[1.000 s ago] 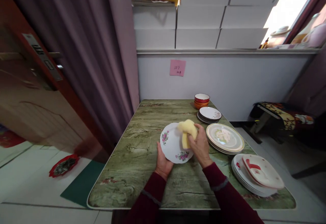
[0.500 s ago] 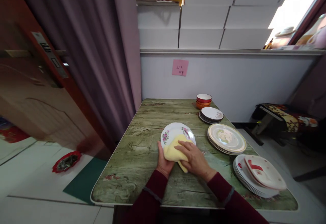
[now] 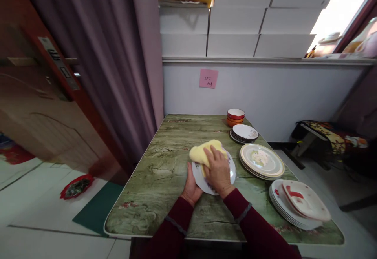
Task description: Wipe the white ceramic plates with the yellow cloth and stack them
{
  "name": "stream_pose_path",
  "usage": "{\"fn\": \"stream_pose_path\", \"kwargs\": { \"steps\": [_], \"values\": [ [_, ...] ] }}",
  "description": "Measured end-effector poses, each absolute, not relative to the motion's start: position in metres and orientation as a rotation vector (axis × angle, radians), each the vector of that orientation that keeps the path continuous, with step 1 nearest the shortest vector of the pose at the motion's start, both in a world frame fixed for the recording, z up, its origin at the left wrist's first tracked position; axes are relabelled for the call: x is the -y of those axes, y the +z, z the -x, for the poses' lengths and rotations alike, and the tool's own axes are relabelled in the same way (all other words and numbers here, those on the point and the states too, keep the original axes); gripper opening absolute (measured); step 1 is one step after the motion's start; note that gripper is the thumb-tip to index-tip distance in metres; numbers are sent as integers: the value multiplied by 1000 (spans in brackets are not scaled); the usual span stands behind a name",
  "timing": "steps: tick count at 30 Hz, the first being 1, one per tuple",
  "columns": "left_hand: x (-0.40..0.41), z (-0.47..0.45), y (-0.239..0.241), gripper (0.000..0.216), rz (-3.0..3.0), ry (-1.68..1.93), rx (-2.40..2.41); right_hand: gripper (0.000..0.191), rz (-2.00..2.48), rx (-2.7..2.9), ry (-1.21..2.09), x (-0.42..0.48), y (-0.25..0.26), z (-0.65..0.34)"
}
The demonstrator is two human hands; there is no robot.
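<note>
A white plate with pink flowers (image 3: 232,171) is held over the table by my left hand (image 3: 192,187), which grips its left edge from below. My right hand (image 3: 218,171) presses a yellow cloth (image 3: 200,154) onto the upper left part of the plate. The cloth and the right hand hide much of the plate's face. My left fingers beneath the plate are out of sight.
Along the right side of the green wood-patterned table (image 3: 159,172) stand stacks of plates: white flowered ones (image 3: 312,200) in front, yellow-rimmed ones (image 3: 262,161), dark-rimmed ones (image 3: 245,132), then red and orange bowls (image 3: 235,117) at the back. A curtain (image 3: 118,55) hangs at left.
The plate has shifted right and toward me. My right hand has moved the cloth from the plate's lower part to its upper left edge.
</note>
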State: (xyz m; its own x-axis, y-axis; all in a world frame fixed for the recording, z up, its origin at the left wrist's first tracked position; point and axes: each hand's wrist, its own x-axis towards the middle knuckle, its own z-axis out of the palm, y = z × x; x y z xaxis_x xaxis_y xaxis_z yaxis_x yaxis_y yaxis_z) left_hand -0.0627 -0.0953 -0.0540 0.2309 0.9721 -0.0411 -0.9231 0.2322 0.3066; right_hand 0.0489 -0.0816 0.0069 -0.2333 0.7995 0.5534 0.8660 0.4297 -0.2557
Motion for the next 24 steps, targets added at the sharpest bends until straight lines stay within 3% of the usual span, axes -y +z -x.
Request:
{"fn": "stream_pose_path", "kwargs": {
  "steps": [3,8,13,19,24],
  "values": [
    [95,69,-61,58,-208,1368,-251,60,1213,2267,-61,100,-8,-47],
    [91,76,-64,86,-224,1329,-198,55,1058,2479,27,112,-13,-94],
    [88,68,-58,74,-201,1407,-213,52,1321,2343,-76,87,3,-125],
    [95,61,-54,69,-251,1250,-252,52,1579,1960,-245,74,3,-78],
    [97,63,-52,63,-230,1328,-275,54,1402,2203,11,102,-11,-59]
  ]
}}
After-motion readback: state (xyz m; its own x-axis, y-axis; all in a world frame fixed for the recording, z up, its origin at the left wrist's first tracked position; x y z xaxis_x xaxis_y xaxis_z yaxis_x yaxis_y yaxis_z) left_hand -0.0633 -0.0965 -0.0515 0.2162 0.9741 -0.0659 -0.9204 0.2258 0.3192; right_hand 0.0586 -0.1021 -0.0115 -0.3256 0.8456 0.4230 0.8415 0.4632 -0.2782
